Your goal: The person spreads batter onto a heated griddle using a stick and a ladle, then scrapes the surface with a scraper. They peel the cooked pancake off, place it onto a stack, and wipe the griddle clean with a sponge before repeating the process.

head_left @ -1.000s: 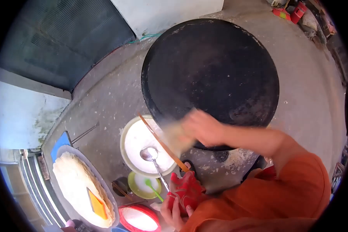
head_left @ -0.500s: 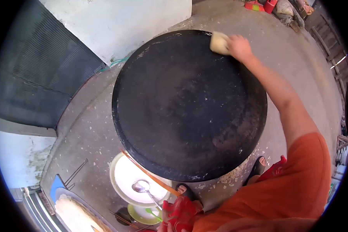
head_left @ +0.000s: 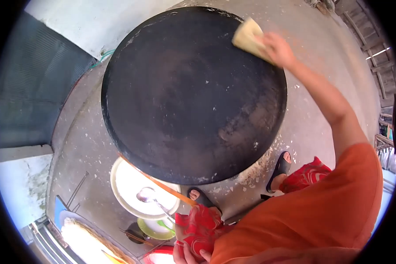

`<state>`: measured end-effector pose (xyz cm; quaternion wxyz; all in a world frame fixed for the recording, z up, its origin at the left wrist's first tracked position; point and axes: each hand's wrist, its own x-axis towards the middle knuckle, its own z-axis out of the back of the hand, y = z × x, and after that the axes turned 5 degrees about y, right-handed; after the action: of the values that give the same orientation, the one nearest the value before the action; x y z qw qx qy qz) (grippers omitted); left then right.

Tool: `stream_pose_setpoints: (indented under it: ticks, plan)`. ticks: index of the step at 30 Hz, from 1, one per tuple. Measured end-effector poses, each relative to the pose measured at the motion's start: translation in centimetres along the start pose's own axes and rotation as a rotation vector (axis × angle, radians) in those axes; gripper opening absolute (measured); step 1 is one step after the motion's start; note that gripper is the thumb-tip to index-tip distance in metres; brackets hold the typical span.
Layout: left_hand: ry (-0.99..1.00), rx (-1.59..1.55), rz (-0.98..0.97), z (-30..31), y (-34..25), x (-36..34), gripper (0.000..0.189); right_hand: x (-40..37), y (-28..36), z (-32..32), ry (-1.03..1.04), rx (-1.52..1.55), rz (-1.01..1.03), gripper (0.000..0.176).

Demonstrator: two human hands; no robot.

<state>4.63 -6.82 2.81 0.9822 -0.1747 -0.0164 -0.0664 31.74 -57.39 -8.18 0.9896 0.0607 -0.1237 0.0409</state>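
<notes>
My right hand (head_left: 277, 49) grips a folded cream-yellow cloth (head_left: 247, 37), slightly blurred, at the upper right rim of a big round black griddle (head_left: 189, 97). The dark griddle surface carries pale specks and a brownish worn patch at its lower right. At the bottom edge, my left hand (head_left: 191, 256) rests on the red patterned trouser leg, its fingers apart and partly cut off by the frame. Near it stands a basin of white batter (head_left: 132, 185) with a metal ladle (head_left: 147, 196) in it. A long thin wooden strip (head_left: 163, 185) lies across the basin's rim.
A green-rimmed plate (head_left: 154, 229) and a small dark bowl (head_left: 136, 234) sit below the basin. A stack of thin pale flatbreads (head_left: 86, 237) is at the lower left. Metal tongs (head_left: 77, 189) lie on the concrete floor (head_left: 81, 132). White walls (head_left: 88, 22) border the left.
My right hand has moved the cloth a little clockwise along the griddle's rim. The view has shifted, so the griddle and basin appear farther left and higher.
</notes>
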Motion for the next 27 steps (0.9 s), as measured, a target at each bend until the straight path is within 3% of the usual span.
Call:
stream_pose_setpoints:
  ticks: [1, 3, 4, 5, 6, 8, 12, 14, 15, 16, 18, 22, 23, 27]
  plan:
    - [-0.016, 0.002, -0.020, 0.2, 0.3, -0.2, 0.035, -4.3, 2.3, 0.6, -0.097, 0.027, 0.072, 0.044]
    - [-0.087, -0.019, -0.006, 0.2, 0.2, -0.5, 0.035, -11.9, 8.0, 1.9, -0.038, 0.050, 0.143, 0.051]
    - [-0.103, -0.024, 0.006, 0.3, 0.1, -0.7, 0.035, -15.7, 10.7, 1.2, 0.150, 0.646, -0.019, 0.048]
    - [-0.124, -0.039, 0.032, 0.3, -0.1, -0.8, 0.035, -17.9, 14.4, 1.3, 0.242, 0.749, -0.007, 0.046]
    - [-0.149, -0.049, 0.058, 0.3, 0.0, -0.9, 0.035, -16.8, 19.5, 5.8, 0.131, 0.255, 0.310, 0.046]
    - [-0.117, -0.016, 0.048, 0.6, 0.8, -1.5, 0.035, -15.0, 21.6, 5.5, 0.173, 0.277, 0.344, 0.045]
    - [-0.092, -0.053, 0.068, 0.4, 1.5, -2.4, 0.037, -2.9, 17.6, 1.1, -0.023, 0.066, 0.493, 0.035]
    - [-0.079, -0.066, 0.081, 0.6, 1.7, -3.3, 0.038, 5.0, 14.1, -1.6, -0.073, -0.150, 0.284, 0.014]
    - [-0.057, -0.084, 0.067, 1.0, 1.7, -3.7, 0.039, 8.5, 12.3, -3.5, -0.133, -0.194, 0.115, 0.012]
    - [-0.043, -0.102, 0.052, 1.2, 1.6, -3.9, 0.040, 11.4, 12.4, -3.6, 0.015, -0.300, -0.079, 0.016]
    - [-0.089, -0.110, 0.073, 1.2, 1.1, -4.5, 0.040, 13.9, 13.8, -4.7, -0.044, -0.249, -0.144, 0.023]
    - [-0.130, -0.199, 0.096, 0.5, 1.3, -6.9, 0.042, 6.7, 21.3, -4.8, -0.120, 0.040, 0.232, 0.046]
    - [-0.194, -0.232, 0.124, 0.3, 1.1, -6.9, 0.042, 3.6, 22.9, -4.3, -0.193, 0.120, 0.323, 0.038]
    - [-0.112, -0.234, 0.006, 1.3, 2.4, -8.3, 0.041, -11.6, 27.7, 0.8, -0.078, 0.369, 0.457, 0.043]
